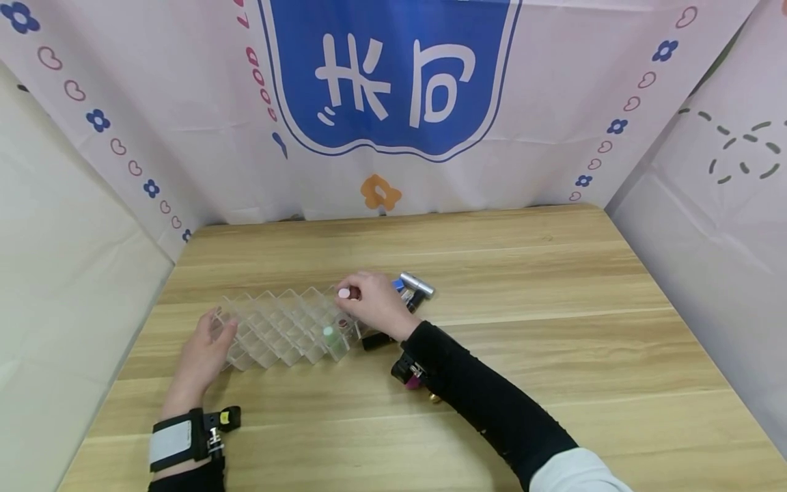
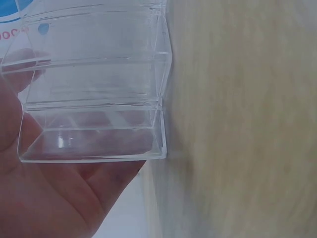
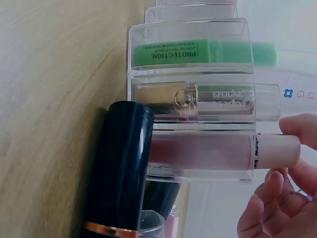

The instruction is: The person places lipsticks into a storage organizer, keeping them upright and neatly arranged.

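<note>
A clear lipstick organizer (image 1: 279,328) with diamond-shaped compartments stands on the wooden table. Its left end is gripped by my left hand (image 1: 205,348), thumb on the near side and fingers round the far side. My right hand (image 1: 371,301) pinches the pale pink cap of a lip gloss tube (image 3: 275,151) at the organizer's right end. In the right wrist view, most of that tube is inside a compartment. Beside it are a gold-and-clear lip gloss (image 3: 163,96) and a green lip balm (image 3: 173,53), each in a compartment.
Right of the organizer lie a silver tube (image 1: 418,284), a black tube (image 1: 376,341) and other cosmetics, partly hidden by my right hand. A gold-coloured item (image 1: 434,398) shows beside the right forearm. A printed cloth (image 1: 393,184) hangs behind the table (image 1: 553,273).
</note>
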A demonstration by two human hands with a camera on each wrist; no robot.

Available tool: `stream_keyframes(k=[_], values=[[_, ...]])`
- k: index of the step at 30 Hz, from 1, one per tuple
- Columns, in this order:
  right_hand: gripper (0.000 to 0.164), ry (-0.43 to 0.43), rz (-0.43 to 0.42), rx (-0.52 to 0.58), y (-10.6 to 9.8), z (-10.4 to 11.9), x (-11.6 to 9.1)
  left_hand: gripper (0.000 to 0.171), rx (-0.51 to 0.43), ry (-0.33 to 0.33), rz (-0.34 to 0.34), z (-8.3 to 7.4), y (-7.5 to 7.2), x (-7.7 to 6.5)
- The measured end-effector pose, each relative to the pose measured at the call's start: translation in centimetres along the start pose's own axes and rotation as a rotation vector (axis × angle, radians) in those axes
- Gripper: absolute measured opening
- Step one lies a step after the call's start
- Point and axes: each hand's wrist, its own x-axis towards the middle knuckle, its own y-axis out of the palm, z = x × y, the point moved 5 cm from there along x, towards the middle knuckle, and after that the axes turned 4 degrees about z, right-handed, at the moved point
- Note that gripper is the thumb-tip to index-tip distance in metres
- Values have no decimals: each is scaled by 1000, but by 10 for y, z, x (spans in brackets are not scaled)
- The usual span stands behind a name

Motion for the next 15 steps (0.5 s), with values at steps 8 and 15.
stream_keyframes(k=[8, 15], values=[[25, 18, 21, 8, 3, 0, 0, 80, 14, 10, -13, 0, 0, 0], [23, 27, 28, 23, 6, -1, 0, 81, 12, 9, -3, 0, 0, 1]])
